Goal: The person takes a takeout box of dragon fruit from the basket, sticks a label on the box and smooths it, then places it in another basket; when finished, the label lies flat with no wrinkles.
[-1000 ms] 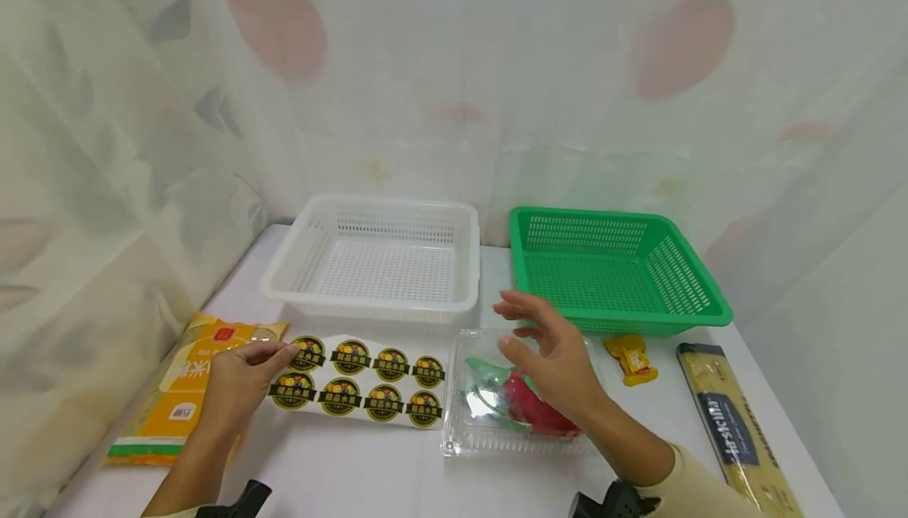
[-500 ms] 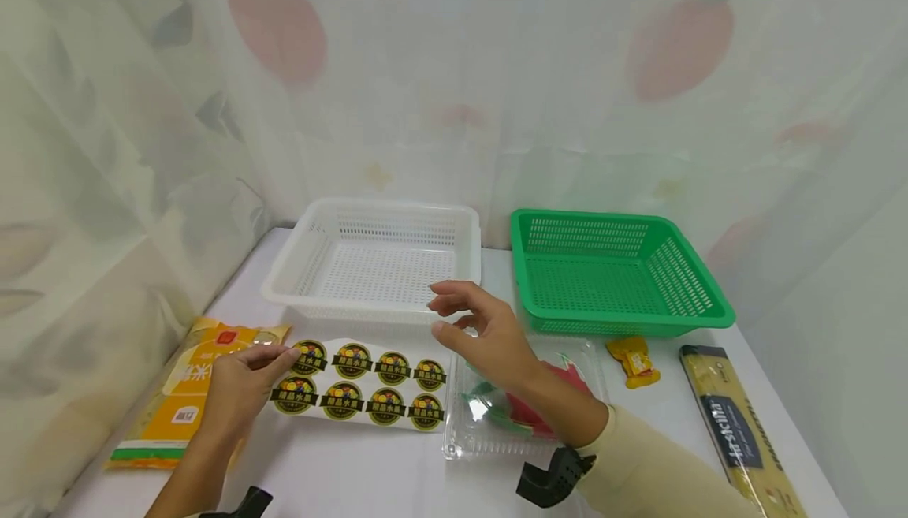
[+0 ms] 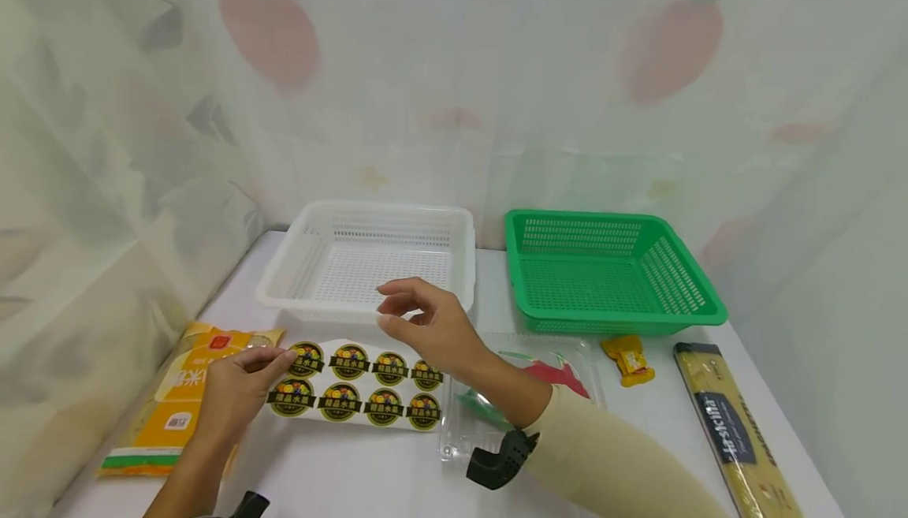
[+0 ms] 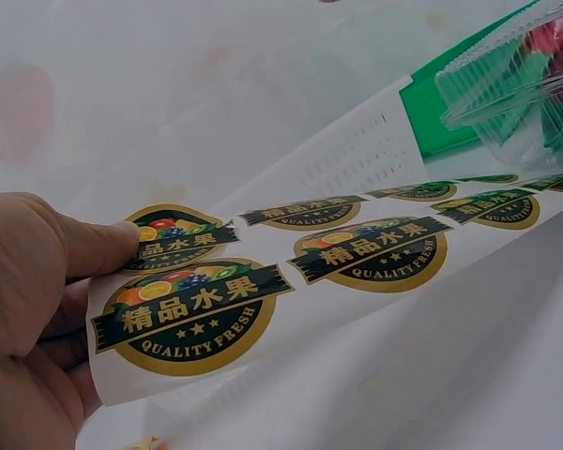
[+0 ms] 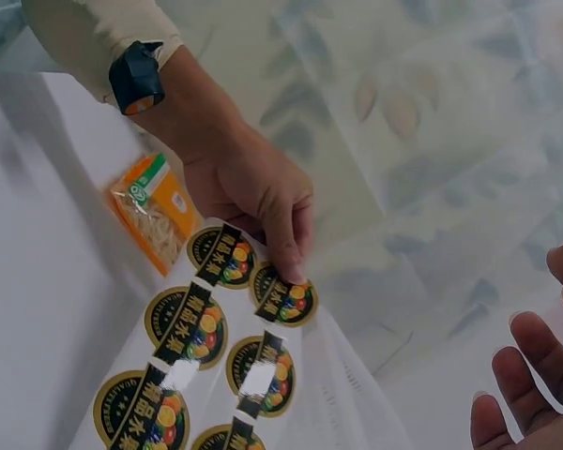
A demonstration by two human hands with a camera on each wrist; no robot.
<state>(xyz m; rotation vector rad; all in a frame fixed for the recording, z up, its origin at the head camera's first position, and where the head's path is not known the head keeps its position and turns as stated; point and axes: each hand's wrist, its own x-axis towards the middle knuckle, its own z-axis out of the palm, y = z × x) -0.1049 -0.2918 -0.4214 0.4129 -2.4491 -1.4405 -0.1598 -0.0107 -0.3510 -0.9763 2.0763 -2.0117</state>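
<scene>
Left hand [image 3: 234,392] pinches the sticker sheet [image 3: 355,384] at its left edge, steadying it on the table [image 3: 355,471] before the white basket [image 3: 365,262]; right hand [image 3: 433,325] hovers above the sheet, fingers loosely open, holding nothing.

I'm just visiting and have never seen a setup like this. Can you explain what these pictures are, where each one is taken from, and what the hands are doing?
No machine here: a person works with bare hands and wears three cameras. The wide picture comes from the head, looking down at a white table. The other two come from the wrists.

The left hand pinches the end of a sticker sheet printed with round fruit labels; the left wrist view shows the thumb pressing on it. The right hand hovers above the sheet, fingers loosely curled, holding nothing.

Also on the table: a white basket, a green basket, a clear box with something red and green inside, an orange packet, a small yellow packet and a pack of spaghetti.
</scene>
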